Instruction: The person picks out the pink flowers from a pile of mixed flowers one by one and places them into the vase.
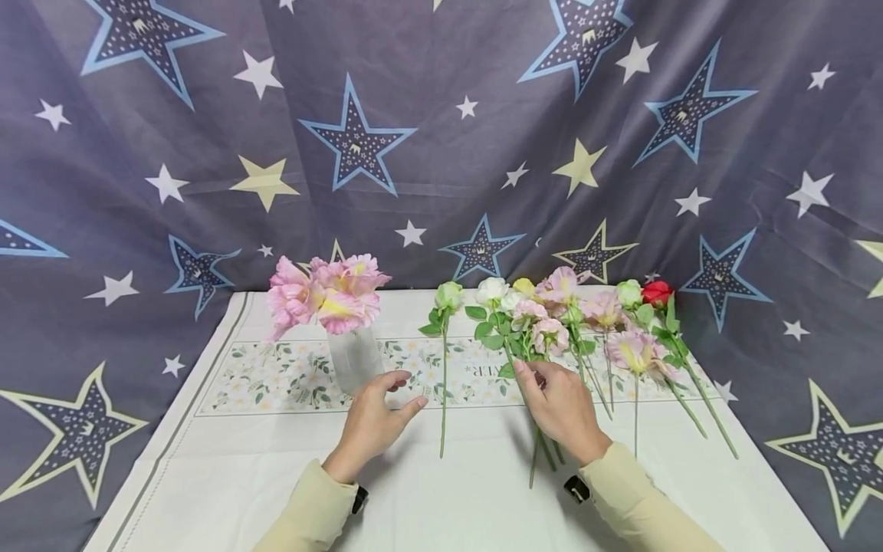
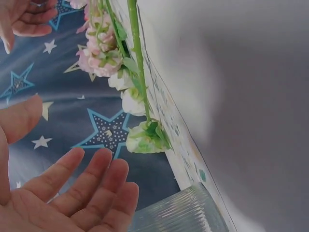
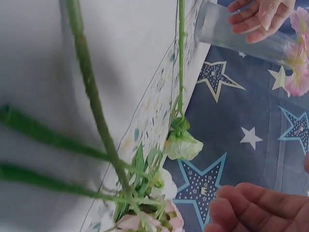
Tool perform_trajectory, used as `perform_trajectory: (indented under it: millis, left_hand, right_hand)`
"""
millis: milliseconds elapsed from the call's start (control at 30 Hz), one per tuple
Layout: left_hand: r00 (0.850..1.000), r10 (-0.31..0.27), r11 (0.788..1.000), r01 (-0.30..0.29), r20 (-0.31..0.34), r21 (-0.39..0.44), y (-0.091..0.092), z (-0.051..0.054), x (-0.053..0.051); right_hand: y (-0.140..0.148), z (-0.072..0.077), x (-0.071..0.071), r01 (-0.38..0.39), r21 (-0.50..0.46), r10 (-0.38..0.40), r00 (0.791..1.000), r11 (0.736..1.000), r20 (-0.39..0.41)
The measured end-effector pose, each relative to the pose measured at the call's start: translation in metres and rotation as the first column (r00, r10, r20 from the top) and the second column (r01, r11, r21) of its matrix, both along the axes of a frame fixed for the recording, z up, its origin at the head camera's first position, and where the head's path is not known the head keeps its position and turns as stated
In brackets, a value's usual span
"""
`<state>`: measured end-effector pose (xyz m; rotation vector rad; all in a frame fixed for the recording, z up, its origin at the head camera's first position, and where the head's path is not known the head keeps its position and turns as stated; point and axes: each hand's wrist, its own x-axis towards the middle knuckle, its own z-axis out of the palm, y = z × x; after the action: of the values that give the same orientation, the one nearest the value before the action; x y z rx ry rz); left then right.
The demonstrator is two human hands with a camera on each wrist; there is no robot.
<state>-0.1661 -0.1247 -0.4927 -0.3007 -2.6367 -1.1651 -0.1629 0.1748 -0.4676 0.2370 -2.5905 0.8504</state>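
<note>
Hovering left hand (image 1: 372, 422): palm turned inward, thumb spread from loosely extended fingers, between the vase and the single rose; its grasp is empty.
Right hand (image 1: 562, 406): fingers relaxed and slightly bent, above the lying stems; whether a fingertip touches one, I cannot tell.
Clear ribbed vase (image 1: 353, 364): upright near the left hand, bearing ruffled pink flowers with yellow centres (image 1: 331, 295).
Single pale green-white rose (image 1: 449, 296): lying just right of the vase, bloom at the far side, bare green stem pointing toward the person.
Flower row: on the right, a white rose (image 1: 492, 290) with green leaves, clustered pale pink blooms (image 1: 550, 336), a ruffled pink flower with a yellow base (image 1: 635, 351) and a red rose (image 1: 657, 293).
Table covering: white cloth (image 1: 262, 475) with a printed floral band (image 1: 276, 376) under the stems.
Backdrop: dark grey-purple star-patterned curtain (image 1: 428, 46).
Sleeves: beige (image 1: 306, 506), with a black wrist strap (image 1: 576, 489) at the right cuff.
</note>
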Motion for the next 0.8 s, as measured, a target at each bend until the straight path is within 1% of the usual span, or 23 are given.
perform_trajectory:
  millis: [300,533,667,800]
  left_hand:
    - [1.0,-0.013,1.0,0.013,0.001,-0.007,0.004,-0.001,0.001]
    - [1.0,0.01,1.0,-0.01,0.03,-0.012,0.001,-0.003,0.004]
    - [0.998,0.018,1.0,-0.017,0.054,-0.013,-0.002,-0.003,0.006]
    - [0.998,0.017,0.999,-0.015,0.06,-0.028,-0.004,-0.003,0.007]
  right_hand:
    - [0.017,0.001,-0.006,0.059,0.039,-0.06,0.998,0.997,0.021]
    - [0.029,0.0,-0.012,0.087,0.103,-0.093,0.994,0.991,0.059]
    - [0.034,-0.001,-0.014,0.097,0.145,-0.112,0.989,0.985,0.097]
    - [0.038,-0.004,-0.015,0.084,0.192,-0.116,0.98,0.978,0.163]
